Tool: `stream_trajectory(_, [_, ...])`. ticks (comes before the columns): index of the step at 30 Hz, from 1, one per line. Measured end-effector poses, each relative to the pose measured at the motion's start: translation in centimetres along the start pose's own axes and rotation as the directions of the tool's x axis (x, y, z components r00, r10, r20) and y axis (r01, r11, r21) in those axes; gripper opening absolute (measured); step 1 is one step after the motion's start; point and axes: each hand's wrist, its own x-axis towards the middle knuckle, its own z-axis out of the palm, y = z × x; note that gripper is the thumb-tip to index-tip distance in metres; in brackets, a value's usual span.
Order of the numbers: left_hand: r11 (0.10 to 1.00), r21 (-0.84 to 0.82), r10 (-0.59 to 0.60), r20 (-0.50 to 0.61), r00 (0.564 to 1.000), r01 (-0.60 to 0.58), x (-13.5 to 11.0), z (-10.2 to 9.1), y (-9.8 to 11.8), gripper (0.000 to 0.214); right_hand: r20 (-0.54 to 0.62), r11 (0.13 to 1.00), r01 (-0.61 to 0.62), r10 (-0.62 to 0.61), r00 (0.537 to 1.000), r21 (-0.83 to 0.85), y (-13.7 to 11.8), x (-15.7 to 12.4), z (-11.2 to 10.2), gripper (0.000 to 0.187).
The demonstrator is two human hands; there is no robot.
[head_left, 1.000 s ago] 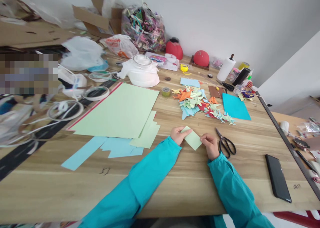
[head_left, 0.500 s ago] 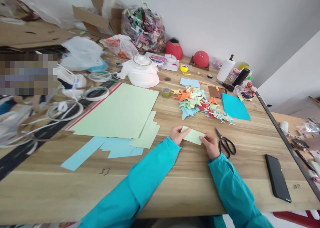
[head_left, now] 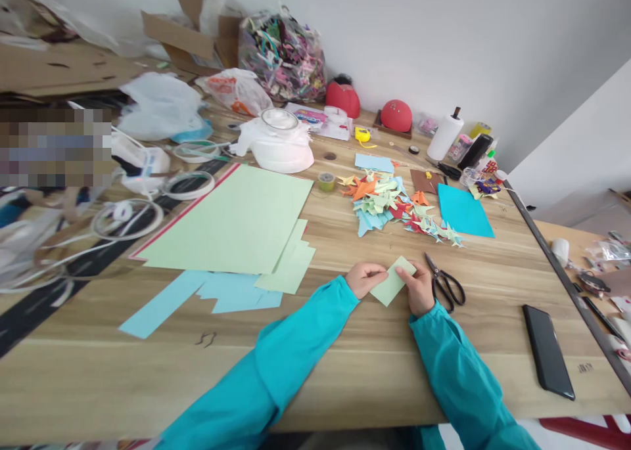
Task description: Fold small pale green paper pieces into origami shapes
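Since the last frame, our left grip (head_left: 365, 280) has shifted toward our right grip (head_left: 419, 288), and the small green paper (head_left: 393, 283) between them has turned. The left pinches its left edge; the right holds its upper right side, thumb on top. We have it over the desk (head_left: 345, 378), nearer us than the folded paper pile (head_left: 378, 203) and left of the scissors (head_left: 434, 270).

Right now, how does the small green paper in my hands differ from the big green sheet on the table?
The small paper is held by your left hand and right hand; the big sheet lies spread on the table. The big sheet is far larger than the small paper. Both are pale green.
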Motion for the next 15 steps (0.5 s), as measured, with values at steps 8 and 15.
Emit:
stream_trajectory(8, [0.997, -0.028, 0.076, 0.006, 0.997, -0.075, -0.08, 0.16, 0.35, 0.031, 0.083, 1.000, 0.014, -0.015, 0.996, 0.014, -0.47, -0.35, 0.48, 0.026])
stream_trajectory(15, [0.986, 0.020, 0.161, 0.073, 0.984, -0.163, -0.14, 0.42, 0.15, 0.030, 0.121, 1.000, 0.007, -0.005, 0.993, -0.020, -0.71, -0.85, 0.75, 0.015])
